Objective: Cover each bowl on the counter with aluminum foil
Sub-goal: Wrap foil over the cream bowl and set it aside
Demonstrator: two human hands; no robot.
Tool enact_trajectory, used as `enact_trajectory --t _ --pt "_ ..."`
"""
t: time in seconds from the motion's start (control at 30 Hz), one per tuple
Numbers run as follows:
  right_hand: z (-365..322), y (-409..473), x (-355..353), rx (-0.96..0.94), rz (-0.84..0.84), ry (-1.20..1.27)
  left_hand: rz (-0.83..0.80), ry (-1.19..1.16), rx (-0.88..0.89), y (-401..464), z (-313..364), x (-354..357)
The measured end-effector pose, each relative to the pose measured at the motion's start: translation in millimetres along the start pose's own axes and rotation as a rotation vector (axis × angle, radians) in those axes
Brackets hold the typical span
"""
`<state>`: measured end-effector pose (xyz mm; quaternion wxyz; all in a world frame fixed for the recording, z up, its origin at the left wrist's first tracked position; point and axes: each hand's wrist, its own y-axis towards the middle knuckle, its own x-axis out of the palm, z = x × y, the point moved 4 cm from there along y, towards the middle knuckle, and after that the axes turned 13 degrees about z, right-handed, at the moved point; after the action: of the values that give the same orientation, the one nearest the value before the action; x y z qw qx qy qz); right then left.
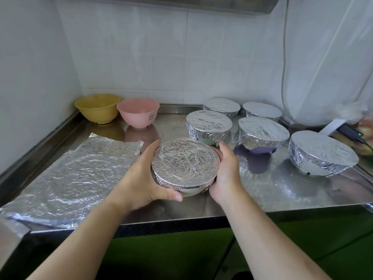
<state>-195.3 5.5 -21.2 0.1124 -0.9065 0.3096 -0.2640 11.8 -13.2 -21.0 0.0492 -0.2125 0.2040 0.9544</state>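
Both hands, left (141, 174) and right (226, 174), grip a foil-covered bowl (184, 164) near the surface's (272, 188) front edge; its contents are hidden. A foil sheet (74, 174) lies at the front left corner. Five wrapped bowls (262, 130) stand toward the right edge, contents unseen. A yellow bowl (97, 108) and pink bowl (138, 112) sit uncovered in the back left corner, their insides out of sight.
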Motion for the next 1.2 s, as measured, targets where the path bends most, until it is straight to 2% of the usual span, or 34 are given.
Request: enact_trajectory --t 0.3,0.43,0.53,0.6,0.73,0.87,1.03,1.2 --pt "4.0 5.0 0.3 0.001 -0.032 0.029 0.062 0.058 0.010 -7.7 -4.9 10.3" --pt "1.0 7.2 -4.6 -0.031 -0.021 -0.007 -0.055 0.078 -0.058 -12.6 -6.7 7.4" --pt "-5.6 12.1 -10.1 -0.064 -0.016 -0.019 -0.144 -0.069 -0.127 -24.1 -1.3 0.4" --pt "-9.7 14.9 -10.9 -0.080 -0.017 -0.010 -0.036 -0.220 -0.148 -27.7 12.9 -3.6" --pt "-6.3 10.4 -2.5 -0.067 -0.035 0.006 0.471 -0.408 -0.253 -25.3 33.5 12.9" --pt "8.9 0.4 0.9 -0.026 0.007 0.057 0.662 -0.499 -0.324 -23.2 37.1 41.8" --pt "23.0 -9.1 -5.6 -0.027 0.097 0.136 0.746 -0.617 -0.392 -16.1 27.1 45.7" --pt "27.5 -19.5 -8.5 -0.049 0.042 0.101 0.710 -0.625 -0.464 -12.3 20.4 35.5"
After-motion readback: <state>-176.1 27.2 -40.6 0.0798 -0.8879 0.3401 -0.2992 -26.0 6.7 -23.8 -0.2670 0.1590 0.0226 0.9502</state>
